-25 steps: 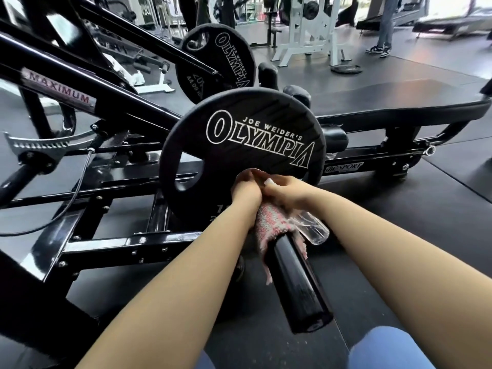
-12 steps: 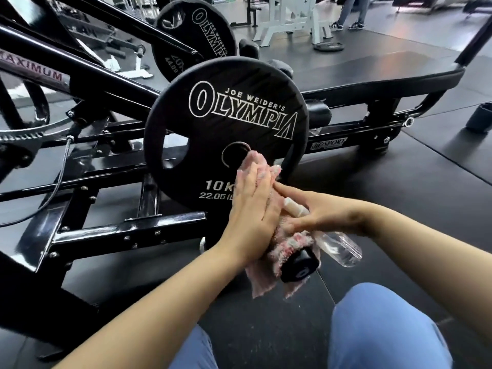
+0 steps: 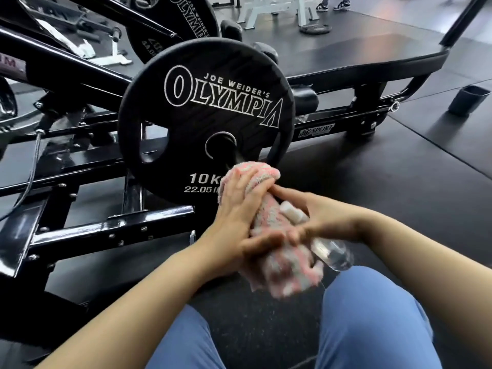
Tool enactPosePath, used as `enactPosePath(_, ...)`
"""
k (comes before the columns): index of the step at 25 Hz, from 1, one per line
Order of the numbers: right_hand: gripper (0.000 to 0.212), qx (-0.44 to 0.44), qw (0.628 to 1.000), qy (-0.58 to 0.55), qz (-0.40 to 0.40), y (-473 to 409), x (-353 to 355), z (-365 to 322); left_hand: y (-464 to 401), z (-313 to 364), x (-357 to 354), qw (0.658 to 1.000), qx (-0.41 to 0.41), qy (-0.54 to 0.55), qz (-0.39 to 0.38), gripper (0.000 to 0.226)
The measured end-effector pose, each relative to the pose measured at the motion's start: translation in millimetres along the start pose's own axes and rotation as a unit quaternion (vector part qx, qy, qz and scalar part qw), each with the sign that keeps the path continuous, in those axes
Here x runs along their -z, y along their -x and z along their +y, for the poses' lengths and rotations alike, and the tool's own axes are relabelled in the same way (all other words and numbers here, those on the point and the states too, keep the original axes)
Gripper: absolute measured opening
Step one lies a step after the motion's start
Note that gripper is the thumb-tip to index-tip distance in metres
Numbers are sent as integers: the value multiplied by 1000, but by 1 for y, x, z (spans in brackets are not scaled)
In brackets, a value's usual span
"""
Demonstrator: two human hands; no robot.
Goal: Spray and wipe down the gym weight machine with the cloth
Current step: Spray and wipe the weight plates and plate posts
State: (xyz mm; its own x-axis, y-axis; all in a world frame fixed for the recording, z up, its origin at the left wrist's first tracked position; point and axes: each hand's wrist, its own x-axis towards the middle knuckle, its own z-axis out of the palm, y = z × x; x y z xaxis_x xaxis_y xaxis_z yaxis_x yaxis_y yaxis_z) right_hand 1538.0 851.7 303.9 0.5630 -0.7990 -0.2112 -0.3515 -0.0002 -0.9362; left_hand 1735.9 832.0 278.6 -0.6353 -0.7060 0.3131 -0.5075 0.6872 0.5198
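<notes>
A black 10 kg Olympia weight plate [image 3: 207, 115] hangs on the black weight machine frame [image 3: 111, 227]. Its loading sleeve [image 3: 232, 153] points toward me and is almost wholly wrapped in a pink and white cloth [image 3: 288, 265]. My left hand [image 3: 239, 219] grips the cloth around the sleeve, fingers over the top and thumb underneath. My right hand [image 3: 322, 219] holds a clear spray bottle [image 3: 334, 255] with its white nozzle toward the cloth, and its fingertips touch the cloth.
A second Olympia plate [image 3: 173, 25] sits on the far arm. A low black platform [image 3: 346, 57] lies behind the machine, and a small dark bin [image 3: 468, 102] stands at the right. My knees in blue trousers [image 3: 372, 323] are close below my hands.
Both hands slid the cloth back from the plate along the sleeve toward me. The bare sleeve end seen before is now covered by the cloth. My view has dropped lower.
</notes>
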Motion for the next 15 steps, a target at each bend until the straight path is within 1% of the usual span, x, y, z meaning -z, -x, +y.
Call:
enactPosePath(1,124,-2,999,-6,32,-7,0,-3,-7,-5,1,1000,16,13,20,92)
enactPosePath(2,118,2,998,-8,61,-14,-1,-4,-13,-8,-1,998,38,41,40,88)
enactPosePath(3,105,9,996,-10,88,-19,-4,-7,-14,-6,-2,992,71,89,60,85)
enactPosePath(4,88,19,994,-12,105,-19,-7,-8,-11,3,-4,977,123,157,77,88)
enactPosePath(5,74,28,993,-17,113,-13,-11,-9,-2,16,-7,950,185,235,89,96)
enactPosePath(6,67,29,993,-19,114,-7,-14,-11,10,32,-10,918,241,304,86,104)
enactPosePath(7,70,19,994,-16,102,1,-17,-13,23,49,-15,892,272,354,78,107)
enactPosePath(8,79,13,997,-16,72,10,-20,-13,32,66,-19,870,294,388,73,104)
enactPosePath(9,83,6,998,-23,51,16,-21,-13,36,80,-22,843,320,424,86,97)
enactPosePath(10,79,-1,998,-36,48,17,-20,-12,33,85,-26,808,348,459,123,88)
enactPosePath(12,54,-10,995,-65,80,7,-17,-11,17,75,-31,735,368,538,186,67)
enactPosePath(13,42,-18,992,-79,99,-1,-14,-13,6,66,-30,712,377,557,202,58)
enactPosePath(15,28,-44,988,-83,126,-22,-5,-14,-15,44,-25,682,411,562,225,50)
